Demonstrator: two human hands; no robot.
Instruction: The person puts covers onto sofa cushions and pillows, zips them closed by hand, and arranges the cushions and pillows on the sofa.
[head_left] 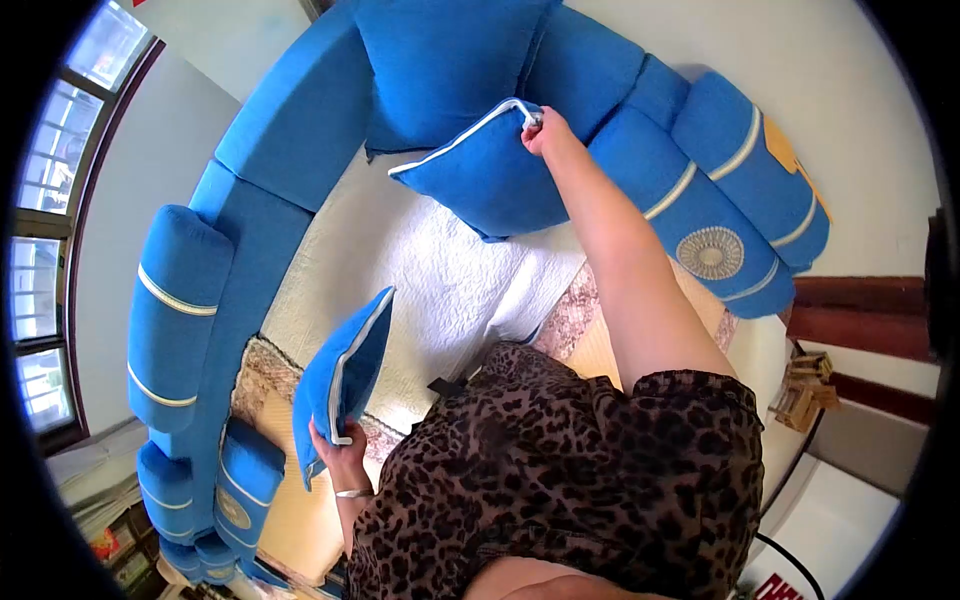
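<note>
Two blue cushions with white piping are held up over the sofa seat. My left hand (342, 450) grips the lower corner of the smaller-looking cushion (340, 375), its fingers closed at the piped edge. With my arm stretched forward, my right hand (543, 134) pinches the upper right corner of the other cushion (490, 180), which hangs tilted above a white quilted cover (430, 260). Behind that cushion, a large plain blue cushion (445, 70) leans on the sofa backrest.
The curved blue sofa (290, 110) wraps round the front and both sides, with bolster-like armrests. A round doily (710, 253) lies on its right part. Barred windows (45, 285) stand at left; small wooden stools (805, 390) are at right.
</note>
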